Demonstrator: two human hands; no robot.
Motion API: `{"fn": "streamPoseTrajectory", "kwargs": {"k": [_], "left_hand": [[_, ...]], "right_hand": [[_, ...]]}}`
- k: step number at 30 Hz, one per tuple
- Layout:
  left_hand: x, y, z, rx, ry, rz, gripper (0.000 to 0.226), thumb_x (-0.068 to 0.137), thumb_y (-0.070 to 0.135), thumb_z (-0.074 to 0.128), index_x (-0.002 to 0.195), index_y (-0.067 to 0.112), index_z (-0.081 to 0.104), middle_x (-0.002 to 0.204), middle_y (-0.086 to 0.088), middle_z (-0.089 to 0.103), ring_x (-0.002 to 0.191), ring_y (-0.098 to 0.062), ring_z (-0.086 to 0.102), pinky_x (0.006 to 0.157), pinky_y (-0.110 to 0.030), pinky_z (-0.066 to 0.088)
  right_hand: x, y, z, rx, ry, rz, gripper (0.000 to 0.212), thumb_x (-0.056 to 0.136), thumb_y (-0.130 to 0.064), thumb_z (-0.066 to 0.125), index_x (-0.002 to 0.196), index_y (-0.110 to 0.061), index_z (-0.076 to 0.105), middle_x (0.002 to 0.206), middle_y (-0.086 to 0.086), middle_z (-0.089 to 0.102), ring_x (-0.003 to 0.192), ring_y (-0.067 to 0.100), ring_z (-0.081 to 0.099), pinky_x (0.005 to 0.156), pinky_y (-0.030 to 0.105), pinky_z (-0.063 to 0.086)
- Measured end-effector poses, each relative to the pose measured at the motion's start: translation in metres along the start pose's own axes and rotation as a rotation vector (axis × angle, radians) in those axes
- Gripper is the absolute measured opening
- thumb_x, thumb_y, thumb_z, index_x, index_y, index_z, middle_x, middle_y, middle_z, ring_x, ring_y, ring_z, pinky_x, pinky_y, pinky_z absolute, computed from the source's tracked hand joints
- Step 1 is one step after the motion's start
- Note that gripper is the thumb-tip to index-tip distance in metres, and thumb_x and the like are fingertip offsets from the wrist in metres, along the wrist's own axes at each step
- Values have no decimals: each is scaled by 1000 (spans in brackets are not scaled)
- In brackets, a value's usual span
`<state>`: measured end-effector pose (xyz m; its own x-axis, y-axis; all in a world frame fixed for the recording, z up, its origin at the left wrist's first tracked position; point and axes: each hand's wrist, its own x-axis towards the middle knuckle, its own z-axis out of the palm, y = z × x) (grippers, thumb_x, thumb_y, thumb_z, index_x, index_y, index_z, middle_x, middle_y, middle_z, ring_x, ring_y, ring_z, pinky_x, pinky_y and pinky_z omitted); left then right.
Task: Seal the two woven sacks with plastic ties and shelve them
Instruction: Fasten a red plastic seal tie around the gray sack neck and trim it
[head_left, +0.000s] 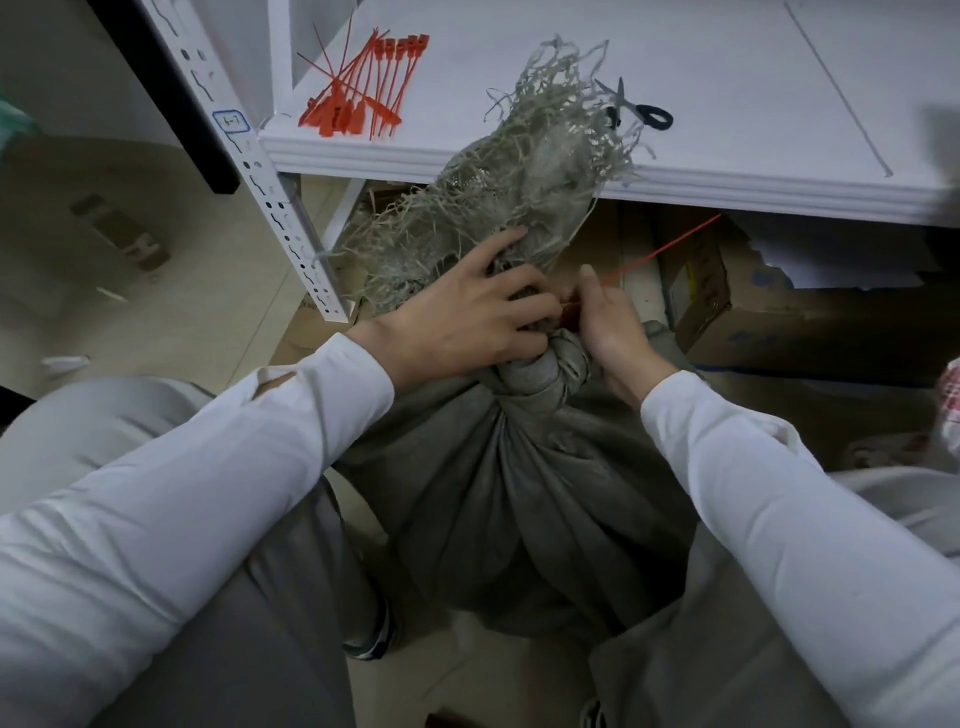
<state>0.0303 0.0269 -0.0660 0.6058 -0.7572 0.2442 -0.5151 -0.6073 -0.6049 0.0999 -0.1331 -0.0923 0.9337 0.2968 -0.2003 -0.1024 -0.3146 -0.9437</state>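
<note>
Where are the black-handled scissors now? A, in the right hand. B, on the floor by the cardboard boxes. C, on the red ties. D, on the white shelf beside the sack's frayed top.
D: the black-handled scissors lie on the white shelf right of the frayed top of the grey woven sack; the left hand grips its neck, the right hand pinches a red plastic tie.

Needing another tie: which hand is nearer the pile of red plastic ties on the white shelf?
Left. The left hand is below and right of the red plastic ties; the right hand is farther right.
</note>
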Motion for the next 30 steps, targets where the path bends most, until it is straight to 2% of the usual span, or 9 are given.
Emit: {"fn": "streamPoseTrajectory", "kwargs": {"k": [2,5,8,11,14,17,21,26,30], "left_hand": [[1,0,0,-17,2,13,32,93,1,44,82,23,64,99,1,65,101,-27,62,109,-58,32],[1,0,0,-14,15,34,31,94,0,43,81,21,62,97,-1,63,100,-27,62,110,-60,30],[0,-2,-1,-3,16,20,29,92,-1,45,81,21,60,96,-2,62,100,-27,62,110,-61,28],[1,-7,-2,-3,-5,-38,28,88,0,49,84,24,62,100,-2,61,105,-29,60,110,-62,26],[-2,-14,-1,-35,-58,-100,28,85,4,51,92,27,65,105,-4,61,113,-31,57,111,-64,23],[-4,-17,0,-123,-149,-159,40,83,12,36,101,29,67,115,-4,60,121,-32,52,113,-66,15],[-6,-13,1,-201,-226,-231,50,75,21,24,97,28,68,120,-6,60,126,-33,48,111,-69,14],[-8,-8,1,-195,-243,-257,41,78,19,33,95,28,69,122,-3,60,129,-33,45,109,-72,13],[-7,-5,4,-43,-107,-217,31,86,14,41,92,25,69,124,-3,61,130,-32,47,109,-72,16]], "right_hand": [[2,-2,-4,56,-13,-2,52,104,-33,30,82,-7,69,94,28,69,80,28,63,75,34,49],[1,5,-7,-26,-221,-15,39,100,-30,46,95,1,70,96,21,71,87,28,69,80,41,54],[0,5,-9,-31,-369,27,29,98,-27,51,99,-5,70,95,12,73,86,19,68,81,34,52],[1,-2,-11,25,-360,71,31,96,-39,51,85,-20,73,83,-1,74,91,20,66,89,32,48],[-3,-2,-14,254,-515,93,36,89,-53,52,106,-27,70,106,1,73,109,20,65,101,34,47],[-16,-7,-21,129,-659,13,20,88,-38,60,104,-27,65,105,-7,71,107,9,64,88,17,49],[-18,-9,-20,-234,-608,-160,18,78,-23,77,95,-18,71,89,-8,73,84,-1,66,70,6,45],[-18,-9,-13,-315,-582,-234,31,71,-30,84,96,-17,72,93,-7,74,87,-2,66,71,8,45],[-16,-4,-6,-504,-484,-315,42,60,-37,89,93,-23,67,90,-10,70,89,4,65,70,15,45]]}}
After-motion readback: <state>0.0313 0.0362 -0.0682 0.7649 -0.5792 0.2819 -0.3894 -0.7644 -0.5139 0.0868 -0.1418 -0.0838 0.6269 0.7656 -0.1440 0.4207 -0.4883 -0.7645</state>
